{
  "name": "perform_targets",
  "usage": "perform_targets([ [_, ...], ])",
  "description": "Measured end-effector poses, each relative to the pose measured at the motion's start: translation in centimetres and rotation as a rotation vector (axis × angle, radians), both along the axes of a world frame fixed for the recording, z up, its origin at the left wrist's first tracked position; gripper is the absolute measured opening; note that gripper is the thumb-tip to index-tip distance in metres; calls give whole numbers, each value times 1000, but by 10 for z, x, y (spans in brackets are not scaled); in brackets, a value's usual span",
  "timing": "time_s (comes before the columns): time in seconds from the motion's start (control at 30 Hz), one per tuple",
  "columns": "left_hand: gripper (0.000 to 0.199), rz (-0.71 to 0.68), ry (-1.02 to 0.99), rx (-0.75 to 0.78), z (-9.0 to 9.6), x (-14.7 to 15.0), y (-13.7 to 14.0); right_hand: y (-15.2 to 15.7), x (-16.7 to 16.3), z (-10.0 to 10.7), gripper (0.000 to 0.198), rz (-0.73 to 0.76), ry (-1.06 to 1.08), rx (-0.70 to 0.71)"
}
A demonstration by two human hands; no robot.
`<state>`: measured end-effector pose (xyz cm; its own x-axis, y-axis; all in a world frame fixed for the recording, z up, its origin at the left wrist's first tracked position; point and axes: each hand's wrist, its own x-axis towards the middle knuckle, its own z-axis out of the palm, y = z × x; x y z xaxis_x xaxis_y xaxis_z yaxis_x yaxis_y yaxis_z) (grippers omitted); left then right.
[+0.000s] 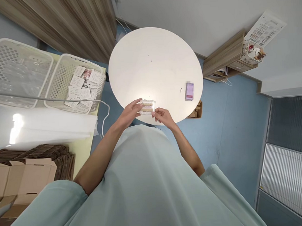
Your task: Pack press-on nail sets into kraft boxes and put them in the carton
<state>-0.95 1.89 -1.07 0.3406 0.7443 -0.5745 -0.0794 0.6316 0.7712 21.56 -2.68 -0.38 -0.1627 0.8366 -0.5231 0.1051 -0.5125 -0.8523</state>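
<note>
A small clear plastic box [147, 106] with a pale pink and tan insert is held over the near edge of the round white table [153, 65]. My left hand [129, 113] grips its left side, thumb on top and fingers around the edge. At its lower right corner, the thumb and fingertips of my right hand [163, 116] pinch the box. What exactly lies inside the box is too small to make out.
A blurred purple phone-like item [189, 91] lies at the table's right. To the left are a basket of printed cards [85, 86], a basket of clear plastic pieces [19, 72], a white cable [106, 118] and stacked flat cardboard boxes [35, 173]. A wooden cabinet [226, 56] stands right.
</note>
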Motion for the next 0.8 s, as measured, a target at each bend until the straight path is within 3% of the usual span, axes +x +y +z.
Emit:
perform_targets([
  [0.17,79,-112,160,18,-2,-9,-10,5,2,-4,54,-25,8,1],
  [0.5,76,5,225,64,-19,-23,-11,15,-15,-16,58,8,-20,-46],
  [0.67,69,60,246,39,-32,-39,-9,23,-31,-35,55,27,-17,-56],
  [0.8,67,46,373,14,-52,-51,-1,34,-48,-62,48,44,-47,-95],
])
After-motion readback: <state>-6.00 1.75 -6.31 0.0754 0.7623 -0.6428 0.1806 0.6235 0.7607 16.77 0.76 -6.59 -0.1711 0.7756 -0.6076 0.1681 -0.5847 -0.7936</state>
